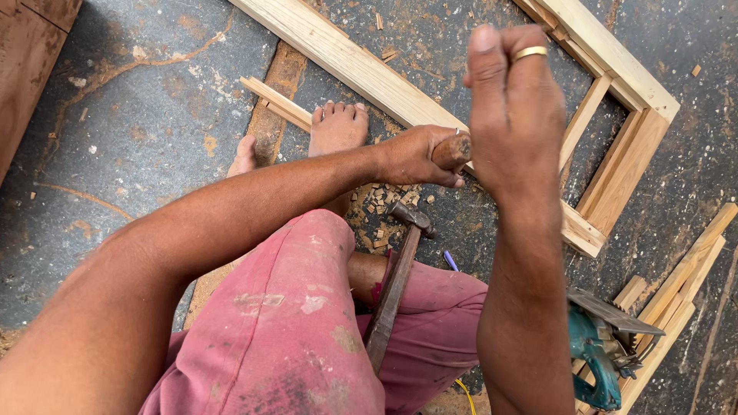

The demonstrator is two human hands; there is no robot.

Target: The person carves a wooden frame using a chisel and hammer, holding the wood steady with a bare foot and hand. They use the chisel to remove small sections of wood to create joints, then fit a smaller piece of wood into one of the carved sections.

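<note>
My left hand (pixel 415 157) is closed around the rounded wooden handle of a chisel (pixel 453 150), held down against a pale wooden frame (pixel 361 65) on the floor. Its blade is hidden. My right hand (pixel 515 107) is raised above the frame, back toward the camera. The fingers are straight and together, with a gold ring on one, and nothing shows in it. A hammer (pixel 396 284) with a wooden handle leans on my thigh, its metal head near the left hand.
My bare feet (pixel 337 127) rest on the dusty grey floor beside the frame. Wood chips (pixel 384 204) lie under the left hand. A teal circular saw (pixel 596 353) sits lower right beside loose wooden slats (pixel 680 288). A short wooden strip (pixel 273 101) lies by the feet.
</note>
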